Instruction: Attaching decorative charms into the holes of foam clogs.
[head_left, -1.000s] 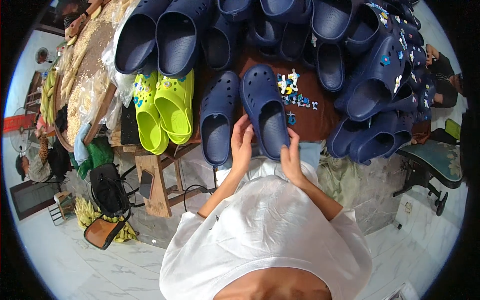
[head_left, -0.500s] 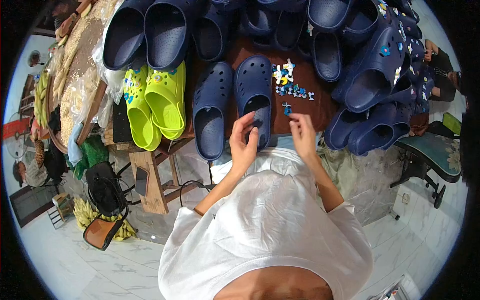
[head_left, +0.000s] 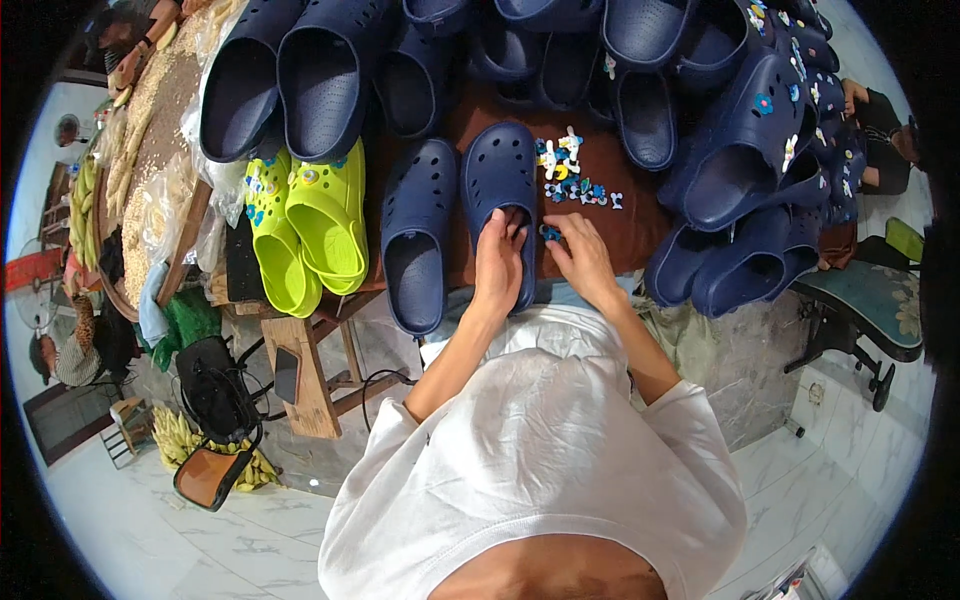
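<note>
Left hand (head_left: 497, 262) lies on the heel end of a navy clog (head_left: 502, 200), fingers spread over the opening, gripping it flat against the brown counter (head_left: 620, 232). Clog sits toe away from the person, directly under and ahead of that hand. Right hand (head_left: 583, 258) just to the right of the left one, fingertips pinched on a small blue charm (head_left: 549, 233) that sits right at the clog's side edge; whether the charm touches the clog, cannot tell. Ahead of the right hand, a loose scatter of small shoe charms (head_left: 572, 176), white, blue and yellow, on the counter. Left of the left hand, just beside the held clog, a second navy clog (head_left: 418, 232) lying parallel, heel hanging over the counter edge. Further left, a pair of lime-green clogs (head_left: 305, 225) with charms already on them. Beyond both hands and off to the right, heaps of more navy clogs (head_left: 735, 165), some on the right carrying charms. Far left of the hands, clear bags of pale goods (head_left: 150, 160) and a wooden trestle (head_left: 305, 375) below the counter edge. Person wears a white shirt (head_left: 540, 470); marble-like floor (head_left: 130, 540) below.
</note>
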